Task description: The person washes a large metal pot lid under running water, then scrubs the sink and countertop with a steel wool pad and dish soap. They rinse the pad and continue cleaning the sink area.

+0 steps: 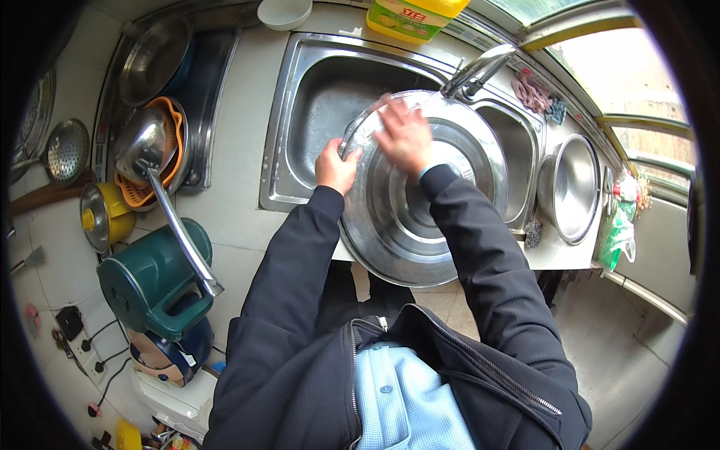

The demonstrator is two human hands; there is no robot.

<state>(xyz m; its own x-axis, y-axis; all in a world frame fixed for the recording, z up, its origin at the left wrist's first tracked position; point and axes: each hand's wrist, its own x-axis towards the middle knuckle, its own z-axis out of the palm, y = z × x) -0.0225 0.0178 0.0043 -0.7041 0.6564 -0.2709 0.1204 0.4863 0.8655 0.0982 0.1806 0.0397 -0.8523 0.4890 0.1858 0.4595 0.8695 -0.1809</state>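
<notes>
A large round stainless steel disc with stepped rings (394, 247), a lid or a shallow pan, is tilted over the front of the sink (275, 129). My left hand (336, 166) grips its left rim, thumb on the near face. Blurred by motion, my right hand (404, 135) lies over the upper part of that face with fingers apart. Wet shine shows around the fingers. The chrome faucet (478, 70) reaches over the disc's top edge. Part of the big basin (326, 118) and of the smaller one (506, 146) is hidden behind the disc.
A yellow detergent jug (413, 19) and a white bowl (284, 14) stand behind the sink. On the right are a steel bowl (576, 188), a scouring pad (533, 232) and rags (531, 93). Pans, an orange colander (132, 188) and a green appliance (152, 275) stand left.
</notes>
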